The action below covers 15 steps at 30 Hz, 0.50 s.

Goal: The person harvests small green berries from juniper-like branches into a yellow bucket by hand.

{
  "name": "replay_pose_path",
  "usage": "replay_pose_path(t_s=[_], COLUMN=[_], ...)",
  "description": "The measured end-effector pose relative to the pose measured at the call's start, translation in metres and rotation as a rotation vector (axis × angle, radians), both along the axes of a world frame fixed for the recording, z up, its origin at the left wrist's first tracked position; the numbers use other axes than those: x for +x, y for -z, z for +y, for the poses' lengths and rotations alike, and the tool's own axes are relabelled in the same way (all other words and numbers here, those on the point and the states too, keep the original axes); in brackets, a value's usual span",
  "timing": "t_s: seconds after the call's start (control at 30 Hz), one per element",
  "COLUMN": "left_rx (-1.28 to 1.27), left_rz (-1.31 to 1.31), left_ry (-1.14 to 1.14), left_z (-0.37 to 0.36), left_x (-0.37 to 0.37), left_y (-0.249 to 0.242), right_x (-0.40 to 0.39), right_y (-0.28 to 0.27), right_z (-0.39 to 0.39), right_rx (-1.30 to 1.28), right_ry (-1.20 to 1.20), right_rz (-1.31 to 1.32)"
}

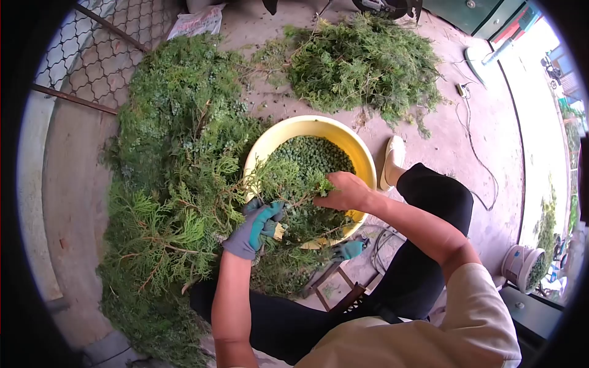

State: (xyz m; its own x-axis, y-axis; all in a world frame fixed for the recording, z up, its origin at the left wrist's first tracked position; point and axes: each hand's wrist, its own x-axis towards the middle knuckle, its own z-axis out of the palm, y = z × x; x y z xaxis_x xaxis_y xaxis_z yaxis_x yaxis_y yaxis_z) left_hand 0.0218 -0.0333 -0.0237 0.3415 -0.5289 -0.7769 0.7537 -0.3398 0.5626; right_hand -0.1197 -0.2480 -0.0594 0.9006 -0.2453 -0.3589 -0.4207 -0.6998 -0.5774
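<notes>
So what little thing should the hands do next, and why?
Probably draw the bare right hand gently along the sprig, so any berries on it drop off. The gloved left hand holds the sprig over the yellow tub, the right hand is close by its leaves, and loose green berries lie in the tub.

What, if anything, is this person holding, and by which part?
A conifer sprig over the yellow basin. The gloved left hand appears closed around its stem; the right hand is at its foliage, the exact hold hidden.
</notes>
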Motion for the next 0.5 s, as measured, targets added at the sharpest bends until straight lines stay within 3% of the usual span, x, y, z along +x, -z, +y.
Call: replay_pose_path(t_s=[0.07, 0.1, 0.2, 0.23, 0.3, 0.33, 0.43, 0.47, 0.5], left_rx=[-0.001, 0.069, 0.029, -0.002, -0.038, -0.082, -0.006, -0.003, -0.006], left_rz=[0.048, -0.013, -0.018, -0.002, -0.012, -0.026, -0.032, -0.009, -0.009], left_ry=[-0.063, -0.055, -0.125, -0.099, -0.077, -0.051, -0.065, -0.06, -0.062], left_z=[0.005, 0.01, 0.03, 0.031, 0.033, 0.033, 0.032, 0.029, 0.027], left_x=[0.005, 0.014, 0.024, 0.025, 0.026, 0.024, 0.024, 0.023, 0.023], left_y=[-0.005, -0.015, -0.021, -0.021, -0.018, -0.017, -0.017, -0.019, -0.019], right_x=[-0.005, 0.005, 0.003, 0.003, 0.004, 0.003, 0.016, 0.018, 0.019], right_y=[0.04, 0.03, 0.018, 0.025, 0.029, 0.028, -0.051, -0.047, -0.039], right_z=[-0.01, -0.021, -0.029, -0.026, -0.016, -0.017, -0.02, -0.019, -0.016], right_rx=[-0.039, -0.142, 0.366, 0.368, 0.011, 0.014, 0.563, 0.56, 0.72], right_ry=[0.107, 0.01, 0.112, 0.102, -0.172, -0.174, -0.095, -0.098, -0.068], right_rz=[-0.245, 0.043, 0.108, 0.111, -0.507, -0.503, -0.085, -0.084, -0.079])
